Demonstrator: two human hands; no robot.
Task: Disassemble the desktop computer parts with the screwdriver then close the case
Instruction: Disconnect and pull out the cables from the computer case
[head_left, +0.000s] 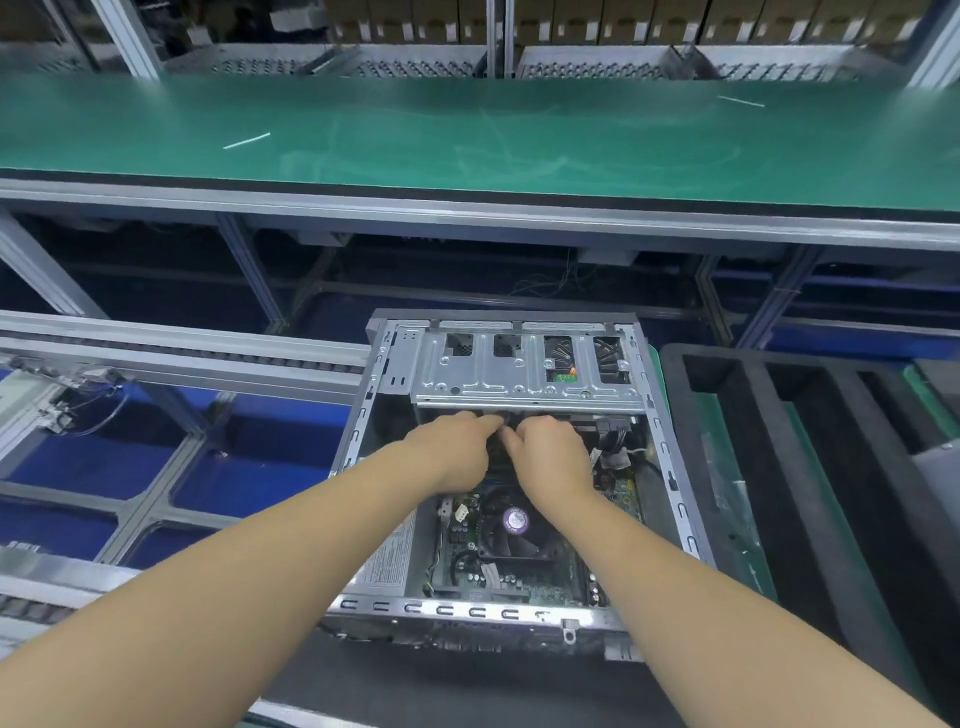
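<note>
An open desktop computer case (675, 483) lies flat in front of me, side panel off. Inside, a black CPU fan (511, 527) with a purple sticker sits on the green motherboard (621, 493). A silver drive cage (519, 374) spans the far end of the case. My left hand (457, 449) and my right hand (550, 452) meet just under the cage's near edge, fingers pinched on a dark part between them; what it is stays hidden by the fingers. No screwdriver is in view.
A black foam tray (769, 415) with long compartments stands to the right of the case. A green bench top (467, 130) runs across the back. Aluminium conveyor rails (182, 353) over a blue floor lie at the left.
</note>
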